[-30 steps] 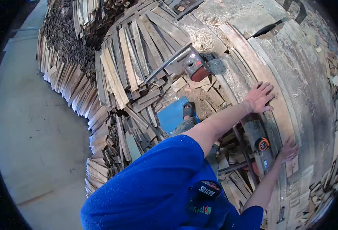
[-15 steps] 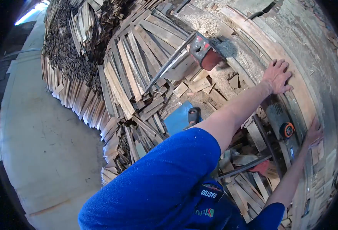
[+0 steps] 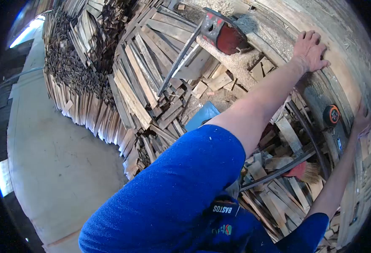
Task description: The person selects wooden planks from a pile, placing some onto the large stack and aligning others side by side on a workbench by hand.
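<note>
My left hand (image 3: 309,51) lies on a long pale wooden plank (image 3: 344,78), palm down with fingers spread. Farther along the same plank rests my right hand (image 3: 362,121), its fingers stretched out along the wood and small in the distorted edge of the view. Between my two arms, an orange and black tape measure (image 3: 332,115) sits on the dark surface beside the plank. Whether the right fingertips curl over the plank's edge is hidden.
A red and black metal guard (image 3: 227,37) stands among sawdust on the bench. Below lie many wood offcuts (image 3: 284,133), a red brush (image 3: 302,172) and a blue sheet-like piece (image 3: 202,116). Stacked slats (image 3: 82,107) line the grey floor (image 3: 63,147).
The view has shifted, so the plank, tape measure and both hands sit farther right. Both hands remain on the plank.
</note>
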Action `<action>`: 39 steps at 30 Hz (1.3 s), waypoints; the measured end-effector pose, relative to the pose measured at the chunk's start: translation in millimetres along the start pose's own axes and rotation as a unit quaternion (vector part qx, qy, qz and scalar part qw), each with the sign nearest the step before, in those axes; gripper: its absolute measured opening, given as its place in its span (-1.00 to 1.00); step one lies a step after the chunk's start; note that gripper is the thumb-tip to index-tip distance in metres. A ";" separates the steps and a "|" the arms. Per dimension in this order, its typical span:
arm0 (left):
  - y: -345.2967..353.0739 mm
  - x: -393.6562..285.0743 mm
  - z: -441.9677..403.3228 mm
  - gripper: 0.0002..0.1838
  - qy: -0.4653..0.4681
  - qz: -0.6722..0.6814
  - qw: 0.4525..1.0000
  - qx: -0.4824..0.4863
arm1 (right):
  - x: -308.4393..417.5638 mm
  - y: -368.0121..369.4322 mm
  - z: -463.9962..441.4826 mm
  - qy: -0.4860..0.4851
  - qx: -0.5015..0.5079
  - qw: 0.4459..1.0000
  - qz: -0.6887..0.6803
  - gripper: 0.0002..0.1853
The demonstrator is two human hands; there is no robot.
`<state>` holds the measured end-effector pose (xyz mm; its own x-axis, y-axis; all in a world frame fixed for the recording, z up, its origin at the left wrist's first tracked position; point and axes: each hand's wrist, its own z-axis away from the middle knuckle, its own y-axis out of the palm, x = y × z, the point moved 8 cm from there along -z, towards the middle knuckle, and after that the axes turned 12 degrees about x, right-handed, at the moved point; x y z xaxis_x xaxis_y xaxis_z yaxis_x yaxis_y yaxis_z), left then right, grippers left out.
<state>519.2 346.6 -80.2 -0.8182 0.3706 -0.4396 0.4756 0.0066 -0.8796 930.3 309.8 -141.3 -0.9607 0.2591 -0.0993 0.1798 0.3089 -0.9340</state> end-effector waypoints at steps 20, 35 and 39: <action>-1.0 1.6 -3.8 -0.29 -0.015 0.028 0.998 0.059 | 41.9 -42.5 13.6 0.064 0.168 0.983 -0.046 -0.23; -18.7 -1.3 -16.4 -0.35 -0.004 0.058 0.995 0.081 | 57.9 -37.2 24.6 -0.049 0.187 0.976 0.103 -0.53; -32.5 4.1 -29.2 -0.40 -0.010 0.093 0.992 0.090 | 22.9 -24.8 30.4 0.082 0.150 0.985 -0.023 -0.57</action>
<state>509.8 375.0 -48.1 -0.7295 0.3311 -0.5985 0.5540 -0.2271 -0.8010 897.4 280.3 -130.8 -0.9152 0.4025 -0.0210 0.0430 0.0456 -0.9980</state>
